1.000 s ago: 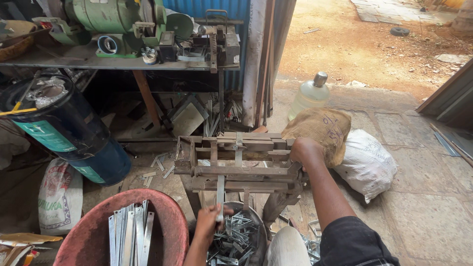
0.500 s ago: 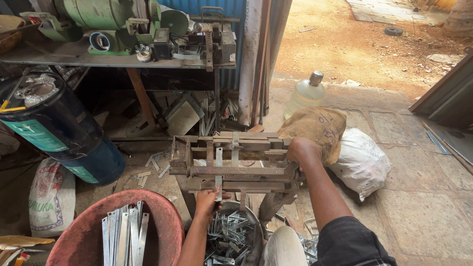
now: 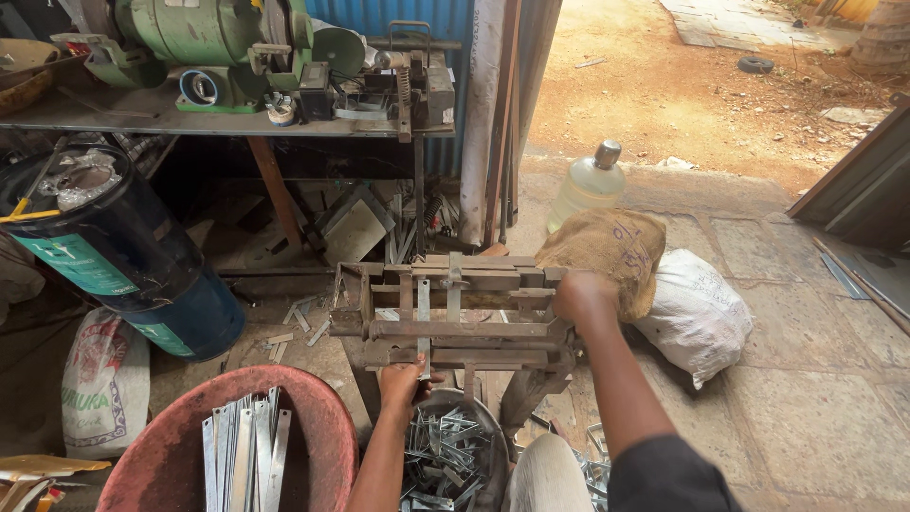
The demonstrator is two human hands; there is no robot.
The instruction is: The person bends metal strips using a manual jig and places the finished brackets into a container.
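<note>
Rusty iron press: hand-worked bending frame [image 3: 450,318] of flat bars on the ground below the workbench edge.
Metal strip: narrow grey flat piece [image 3: 424,322], upright through the frame's front.
Left hand [image 3: 403,384]: closed on the strip's lower end.
Right hand [image 3: 583,296]: clenched at the frame's right end (lever hidden).
Red basin [image 3: 318,417]: holds straight strips.
Round pan [image 3: 488,431]: bent pieces, beneath the frame.

Rusty iron press, bright cut metal strips.
Bending jig [image 3: 455,313]: rough, rust-brown steel, matt. Strip [image 3: 424,322] in left hand [image 3: 403,384]: pale galvanised metal, dull sheen. Red tub [image 3: 171,446]: scuffed plastic, holding shiny flat strips [image 3: 242,455]. Sack [image 3: 616,251]: coarse brown jute. White bag [image 3: 697,318]: woven plastic. Drum [image 3: 114,256]: glossy dark blue metal. Floor: rough stone.
</note>
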